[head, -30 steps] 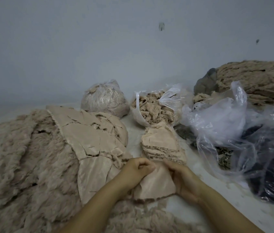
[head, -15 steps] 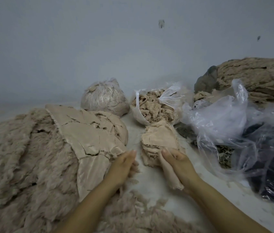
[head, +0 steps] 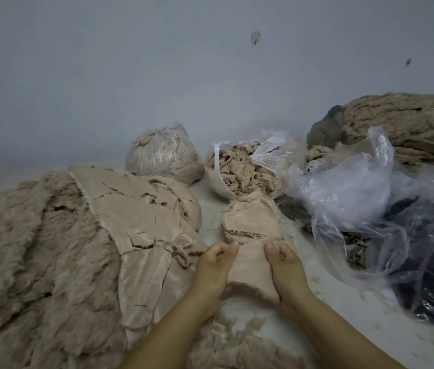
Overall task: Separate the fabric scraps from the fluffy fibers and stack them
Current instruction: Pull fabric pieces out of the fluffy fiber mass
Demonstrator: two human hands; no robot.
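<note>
Two hands (head: 250, 265) | pale table (head: 343, 302) | grey wall (head: 157, 75)

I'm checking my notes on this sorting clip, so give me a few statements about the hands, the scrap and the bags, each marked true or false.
1. Both hands, left hand and right hand, hold one beige fabric scrap. True.
2. The stack of scraps lies just beyond the hands. True.
3. The open bag of fibers sits left of the big fluffy pile. False: it sits to the right, beyond the stack.
4. The tied round bag holds black material. False: its contents are beige.
</note>
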